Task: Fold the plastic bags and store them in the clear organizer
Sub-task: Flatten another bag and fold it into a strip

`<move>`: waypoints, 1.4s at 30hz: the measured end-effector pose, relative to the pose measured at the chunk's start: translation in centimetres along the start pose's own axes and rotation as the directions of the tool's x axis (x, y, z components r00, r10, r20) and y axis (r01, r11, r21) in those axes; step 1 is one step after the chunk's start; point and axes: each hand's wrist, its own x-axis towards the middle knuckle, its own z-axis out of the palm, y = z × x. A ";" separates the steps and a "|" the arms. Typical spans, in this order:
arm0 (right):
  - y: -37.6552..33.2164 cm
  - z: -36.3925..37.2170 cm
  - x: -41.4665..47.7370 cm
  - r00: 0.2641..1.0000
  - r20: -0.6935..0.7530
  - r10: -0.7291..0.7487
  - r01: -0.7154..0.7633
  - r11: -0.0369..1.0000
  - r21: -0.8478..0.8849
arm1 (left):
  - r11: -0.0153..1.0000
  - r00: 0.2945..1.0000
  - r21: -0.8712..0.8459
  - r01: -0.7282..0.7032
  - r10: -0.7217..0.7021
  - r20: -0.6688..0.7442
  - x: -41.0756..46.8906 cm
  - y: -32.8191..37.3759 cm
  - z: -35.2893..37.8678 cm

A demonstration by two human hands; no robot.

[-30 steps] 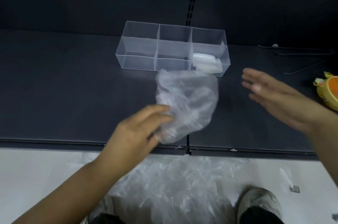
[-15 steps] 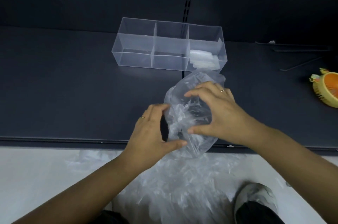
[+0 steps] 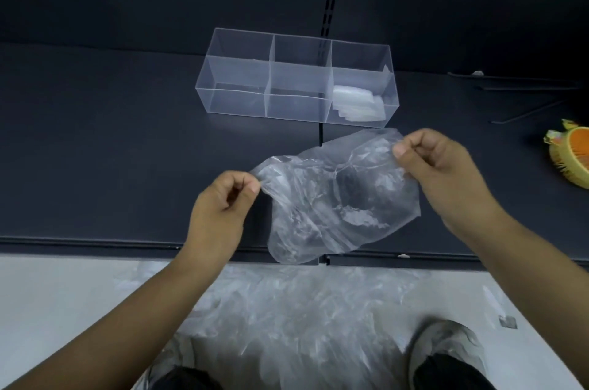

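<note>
A crumpled clear plastic bag (image 3: 338,201) hangs stretched between both hands above the dark shelf (image 3: 111,141). My left hand (image 3: 220,211) pinches its left upper corner. My right hand (image 3: 436,166) pinches its right upper corner, a little farther back. Behind the bag stands the clear organizer (image 3: 296,83) with three compartments in a row. Folded bags (image 3: 357,103) lie in its right compartment; the left and middle ones hold nothing.
A heap of loose plastic bags (image 3: 302,310) lies on the pale floor below the shelf's front edge, between my shoes (image 3: 446,348). An orange and yellow brush-like object (image 3: 570,157) sits at the shelf's right. Thin metal rods (image 3: 526,90) lie at the back right.
My right hand came in and took hold of the bag. Both hands then moved apart, spreading the bunched bag out wide between them.
</note>
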 end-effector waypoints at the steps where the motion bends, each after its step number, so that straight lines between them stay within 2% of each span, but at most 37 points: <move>1: 0.1 -0.1 -0.1 1.000 -0.019 -0.018 0.018 1.000 -0.009 | 1.000 1.000 0.008 -0.018 0.018 -0.010 -0.1 0.2 0.1; 4: -0.4 -1.1 -0.5 0.996 -0.070 -0.060 0.062 0.998 0.029 | 0.999 0.996 -0.009 -0.049 0.048 -0.079 -0.1 0.9 -0.3; 8: -2.1 -2.4 -1.1 0.970 0.142 -0.200 0.207 0.978 -0.037 | 0.994 0.989 -0.104 0.015 -0.030 -0.145 -0.1 2.2 -1.3; 9: -2.6 -2.2 -1.3 0.958 0.186 -0.219 0.226 0.974 -0.016 | 0.996 0.988 -0.084 -0.018 0.004 -0.156 -0.1 2.7 -1.5; 10: -3.2 -1.7 -1.5 0.947 0.219 -0.236 0.243 0.970 -0.006 | 0.995 0.983 -0.010 -0.102 0.100 -0.154 -0.1 3.4 -1.7; 12: -4.3 -0.3 -1.9 0.924 0.271 -0.270 0.288 0.957 -0.028 | 0.926 0.949 0.211 -0.313 0.316 0.019 0.2 5.2 -1.6; 13: -4.8 0.4 -2.0 0.910 0.300 -0.287 0.312 0.949 -0.038 | 0.871 0.919 0.293 -0.394 0.367 0.147 0.4 6.4 -1.2; 15: -5.4 1.4 -2.3 0.887 0.343 -0.309 0.342 0.939 -0.040 | 0.827 0.876 0.329 -0.456 0.353 0.327 0.5 7.9 -0.2; 17: -5.8 1.8 -2.3 0.883 0.344 -0.319 0.348 0.937 -0.024 | 0.898 0.880 0.205 -0.390 0.298 0.371 0.3 8.5 0.6; 20: -5.7 1.6 -2.1 0.895 0.331 -0.297 0.320 0.947 -0.015 | 0.966 0.919 0.014 -0.258 0.241 0.312 0.3 8.1 0.5; 25: -4.1 1.2 -2.8 0.885 0.455 -0.099 0.218 0.952 -0.216 | 0.965 0.979 -0.252 -0.076 0.120 0.162 0.6 7.5 -0.6; 28: -3.4 0.5 -2.9 0.874 0.482 -0.063 0.189 0.958 -0.217 | 0.951 0.995 -0.304 -0.051 0.077 0.071 1.2 7.3 -1.7; 31: -3.2 -1.1 -2.4 0.890 0.449 -0.083 0.087 0.996 0.011 | 0.956 0.999 -0.292 -0.029 0.015 -0.052 1.9 6.6 -2.9; 34: -3.1 -1.9 -1.7 0.904 0.413 -0.110 0.097 0.994 0.052 | 0.960 0.996 -0.275 0.055 -0.070 -0.046 2.5 5.3 -3.9; 36: -2.8 -1.4 -1.1 0.869 0.488 -0.085 0.135 0.988 -0.069 | 0.934 0.985 -0.322 0.155 -0.170 -0.019 2.9 4.3 -4.3; 39: -1.6 1.4 -1.2 0.835 0.549 0.029 0.089 0.978 -0.188 | 0.863 0.950 -0.418 0.285 -0.314 0.001 3.7 2.9 -4.7; 42: 0.3 5.0 -2.5 0.919 0.393 0.001 0.037 0.995 -0.090 | 0.781 0.899 -0.487 0.392 -0.437 0.024 4.4 1.5 -5.2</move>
